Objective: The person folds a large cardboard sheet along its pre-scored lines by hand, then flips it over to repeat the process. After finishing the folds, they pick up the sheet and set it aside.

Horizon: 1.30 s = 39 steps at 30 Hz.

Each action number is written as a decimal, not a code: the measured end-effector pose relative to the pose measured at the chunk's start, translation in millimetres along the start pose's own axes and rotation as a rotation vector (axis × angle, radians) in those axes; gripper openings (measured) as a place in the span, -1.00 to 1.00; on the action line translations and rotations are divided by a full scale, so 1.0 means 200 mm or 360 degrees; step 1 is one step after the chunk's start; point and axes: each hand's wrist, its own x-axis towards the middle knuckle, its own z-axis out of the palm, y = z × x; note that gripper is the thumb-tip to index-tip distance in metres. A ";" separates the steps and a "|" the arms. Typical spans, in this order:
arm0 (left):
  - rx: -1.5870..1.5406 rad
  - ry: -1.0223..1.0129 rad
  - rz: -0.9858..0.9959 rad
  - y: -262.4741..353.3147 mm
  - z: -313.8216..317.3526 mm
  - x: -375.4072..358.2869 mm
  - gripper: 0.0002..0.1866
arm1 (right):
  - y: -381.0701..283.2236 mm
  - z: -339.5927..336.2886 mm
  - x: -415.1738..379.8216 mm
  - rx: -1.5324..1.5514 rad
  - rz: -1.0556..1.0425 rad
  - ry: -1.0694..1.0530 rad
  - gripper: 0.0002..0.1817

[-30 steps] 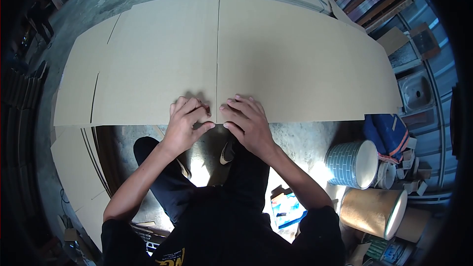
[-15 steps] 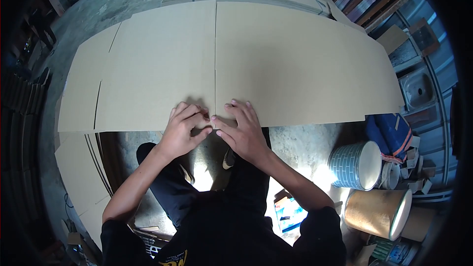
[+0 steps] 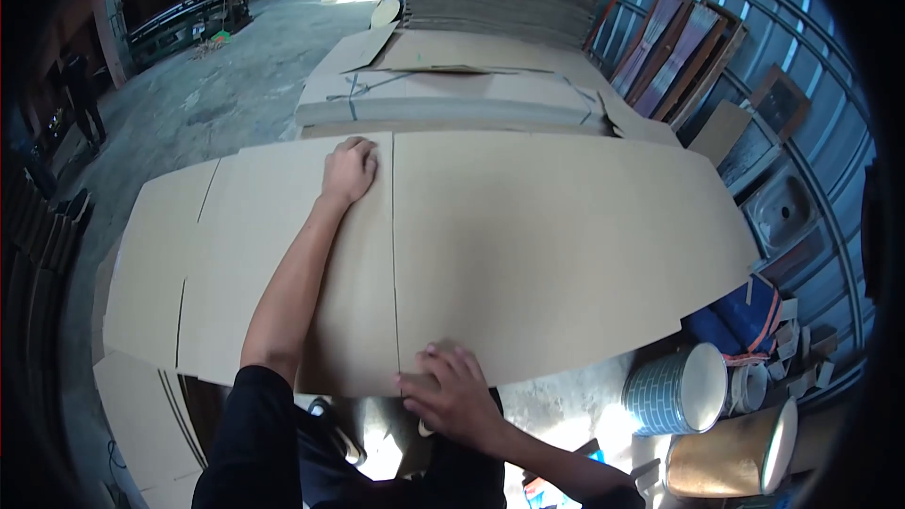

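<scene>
A large flat sheet of brown cardboard lies across in front of me, with a straight seam running from its near edge to its far edge. My left hand is stretched out to the far edge, fingers curled on the cardboard just left of the seam. My right hand rests at the near edge, fingertips pressing on the cardboard at the seam's near end.
Bundled cardboard stacks lie beyond the sheet, with taller piles behind. Large tape rolls and a brown roll stand at lower right. Framed panels lean on the right wall. More cardboard lies at lower left.
My left hand left the near edge and reached across to the far edge of the cardboard. My right hand stayed at the seam's near end. The view tilted upward.
</scene>
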 end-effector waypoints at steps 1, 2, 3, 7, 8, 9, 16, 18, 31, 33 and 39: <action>0.0085 0.0001 -0.0115 -0.08 0.04 0.02 -0.74 | 0.01 -0.01 0.00 0.0022 -0.0019 -0.0062 -0.55; 0.0169 -0.0006 -0.0243 -0.13 0.09 0.03 -0.71 | 0.02 -0.02 0.03 0.0051 -0.0036 -0.0135 -0.54; 0.0156 0.0010 -0.0250 -0.14 0.11 0.04 -0.71 | 0.04 -0.07 0.07 0.0032 -0.0043 -0.0143 -0.54; 0.0137 -0.0109 -0.0395 -0.13 0.07 0.00 -0.65 | 0.14 -0.26 0.29 0.0168 -0.0081 -0.0530 -0.49; 0.0130 -0.0202 -0.0451 -0.10 0.03 0.02 -0.63 | 0.23 -0.31 0.43 0.0597 0.0237 -0.0848 -0.49; 0.0128 -0.0294 -0.0498 -0.07 -0.01 0.05 -0.62 | 0.30 -0.34 0.58 0.1025 0.0561 -0.1157 -0.47; 0.0204 -0.0306 -0.0404 -0.07 0.03 0.04 -0.56 | 1.19 0.13 1.75 0.0193 0.0089 0.0636 -0.70; 0.0281 -0.0226 -0.0299 -0.10 0.04 0.02 -0.56 | 1.25 0.10 1.82 0.0103 0.0151 0.0630 -0.72; 0.0333 -0.0354 -0.0360 -0.10 0.03 0.02 -0.55 | 1.38 0.21 1.79 -0.0047 0.0126 0.0618 -0.76; 0.0360 -0.0317 -0.0337 -0.11 0.03 0.02 -0.55 | 1.38 0.22 1.80 -0.0013 0.0115 0.0595 -0.77; 0.0389 -0.0364 -0.0393 -0.08 0.05 0.03 -0.55 | 1.40 0.23 1.83 0.0084 0.0043 0.0615 -0.80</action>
